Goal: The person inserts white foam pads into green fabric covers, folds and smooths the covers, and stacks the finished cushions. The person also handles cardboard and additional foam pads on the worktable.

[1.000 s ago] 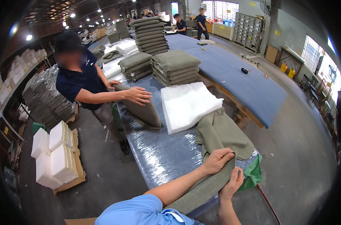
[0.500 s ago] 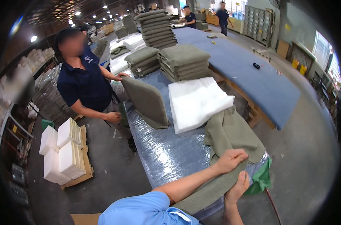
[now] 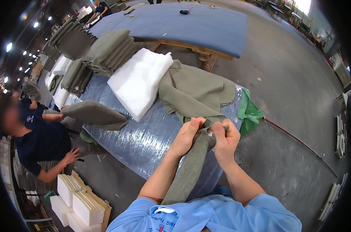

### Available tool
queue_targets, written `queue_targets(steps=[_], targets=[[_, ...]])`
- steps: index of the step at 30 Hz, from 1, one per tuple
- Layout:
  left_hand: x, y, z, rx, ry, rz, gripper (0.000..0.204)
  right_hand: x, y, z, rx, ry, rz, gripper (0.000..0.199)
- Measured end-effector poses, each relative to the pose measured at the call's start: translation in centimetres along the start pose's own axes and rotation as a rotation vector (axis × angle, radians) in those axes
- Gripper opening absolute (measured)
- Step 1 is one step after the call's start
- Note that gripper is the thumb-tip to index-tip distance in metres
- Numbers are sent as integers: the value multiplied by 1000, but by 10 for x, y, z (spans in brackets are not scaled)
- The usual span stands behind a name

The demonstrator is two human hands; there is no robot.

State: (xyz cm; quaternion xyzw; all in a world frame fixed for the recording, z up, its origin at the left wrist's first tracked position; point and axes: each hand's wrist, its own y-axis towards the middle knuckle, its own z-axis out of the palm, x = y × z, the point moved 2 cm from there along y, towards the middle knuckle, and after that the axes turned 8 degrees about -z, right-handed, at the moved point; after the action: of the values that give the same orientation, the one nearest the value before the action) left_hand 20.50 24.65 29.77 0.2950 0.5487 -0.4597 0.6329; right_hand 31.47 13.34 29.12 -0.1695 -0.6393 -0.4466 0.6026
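Note:
My left hand (image 3: pixel 187 136) and my right hand (image 3: pixel 225 142) are side by side in front of me, both closed on the top end of a grey-green cushion cover (image 3: pixel 189 170). The cover hangs down in a narrow fold between my forearms toward my chest. Its end is bunched between my fingertips, where a small white bit shows; finer detail is hidden. Just beyond my hands, a loose piece of grey-green fabric (image 3: pixel 200 87) lies crumpled on the plastic-covered table (image 3: pixel 144 143). White padding sheets (image 3: pixel 138 83) lie to its left.
At left, a co-worker (image 3: pixel 42 139) holds a filled grey-green cushion (image 3: pixel 96 114) on the table. Folded cushion stacks (image 3: pixel 109 50) stand behind. A blue-topped table (image 3: pixel 175 25) is farther off. Green cloth (image 3: pixel 249 112) and a thin rod (image 3: pixel 299 141) are at right; white foam blocks (image 3: pixel 86 208) sit lower left.
My view has swung to the right. My hands have come level with each other at the cover's end. The co-worker's cushion has tipped lower, and one of that person's hands is off it.

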Motion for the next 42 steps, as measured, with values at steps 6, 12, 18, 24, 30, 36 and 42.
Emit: queue_targets(steps=[6, 12, 18, 24, 30, 36, 42], targets=[[8, -1, 14, -315, 61, 90, 66, -3, 26, 15, 28, -181, -49, 51], [16, -1, 21, -393, 141, 155, 36, -14, 34, 13, 93, -207, -10, 53], [20, -4, 16, -494, -66, 193, 14, -12, 29, 0, 128, 44, 67, 47], [9, 0, 14, -588, 288, 287, 16, 12, 20, -30, 222, 239, 55, 17], [2, -39, 13, -713, 556, 268, 45, 31, -6, -23, 461, 87, 164, 68], [24, -187, 10, -257, 161, -197, 61, 16, -7, -8, 380, 95, 204, 57], [21, -329, 49, -469, -152, -139, 93, 1, 10, 29, 276, 114, 192, 47]])
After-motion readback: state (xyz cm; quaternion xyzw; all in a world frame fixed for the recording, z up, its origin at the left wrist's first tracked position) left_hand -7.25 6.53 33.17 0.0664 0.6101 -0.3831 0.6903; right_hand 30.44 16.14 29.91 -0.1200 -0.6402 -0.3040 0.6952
